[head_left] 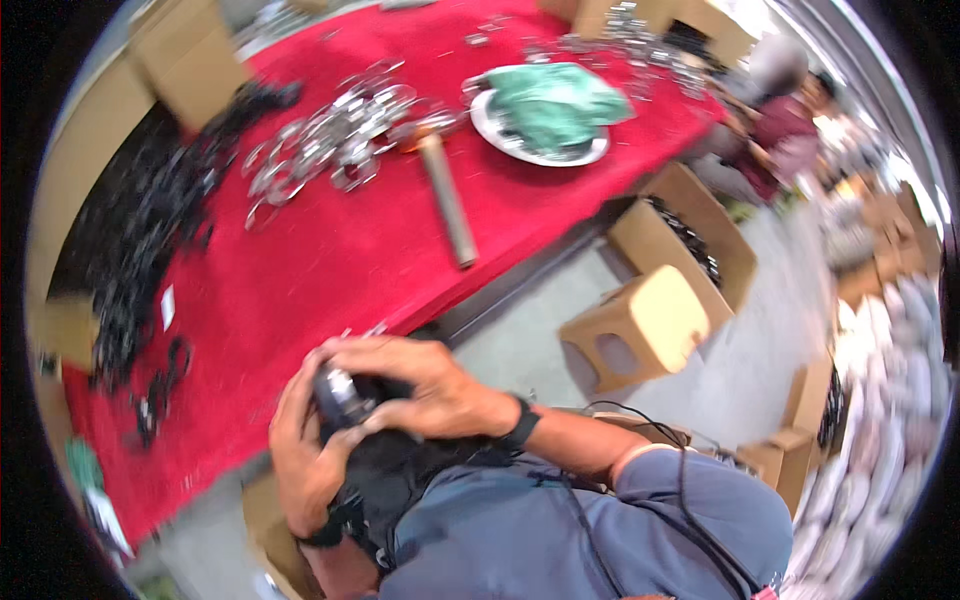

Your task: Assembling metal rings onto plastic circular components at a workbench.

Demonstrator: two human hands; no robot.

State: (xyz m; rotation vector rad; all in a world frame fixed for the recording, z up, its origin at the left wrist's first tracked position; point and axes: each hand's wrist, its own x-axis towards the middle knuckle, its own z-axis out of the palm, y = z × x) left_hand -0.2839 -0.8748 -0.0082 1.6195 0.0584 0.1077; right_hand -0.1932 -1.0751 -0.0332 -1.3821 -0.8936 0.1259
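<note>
My left hand (300,440) and my right hand (430,385) are curled around a dark, rounded piece (343,396) with a shiny metal part. They hold it just off the table's near edge, in front of my body. Motion blur hides its exact kind. The fingertips of both hands meet near its top, and both thumbs press at its lower side. On the red-covered table (290,310) beyond my hands lie a few black loops (160,390) and a heap of shiny metal rings (340,130).
A grey-brown rod (447,205) lies mid-table, near a white plate (600,150) bearing green cloth (560,100). Black parts (150,230) are heaped at left. A yellowish stool (650,325) and an open carton (738,262) stand right. A person (780,135) sits farther off.
</note>
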